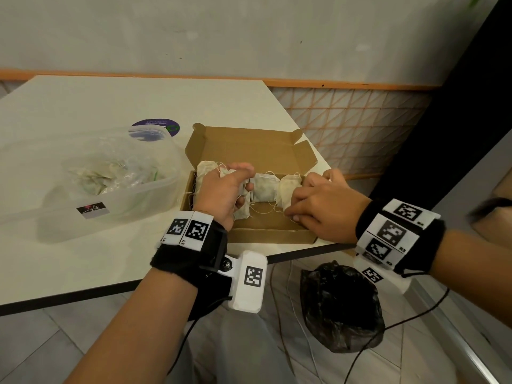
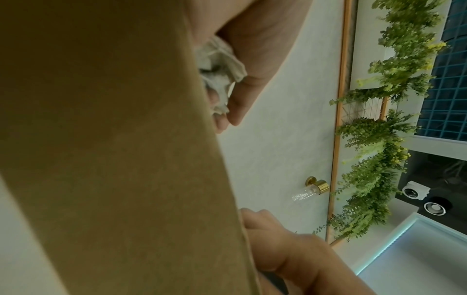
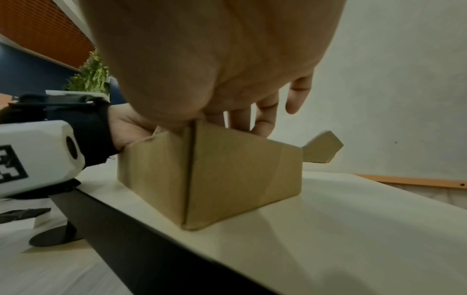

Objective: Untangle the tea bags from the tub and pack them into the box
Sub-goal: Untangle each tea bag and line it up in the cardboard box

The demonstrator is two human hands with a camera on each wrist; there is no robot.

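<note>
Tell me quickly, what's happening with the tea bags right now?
Left hand grips tea bags in the box. Right hand presses at the row's right end. More bags left in the tub. Nothing in the way.

Box [image 1: 266, 236] on counter [image 1: 69, 112] near its front right corner, lid open toward the wall. Tub [image 1: 116, 206] just left of box, on the same counter. Tea bags [image 1: 264, 189] in a row inside box; more in tub. Bin bag [image 1: 342, 306] on floor below the corner.
</note>
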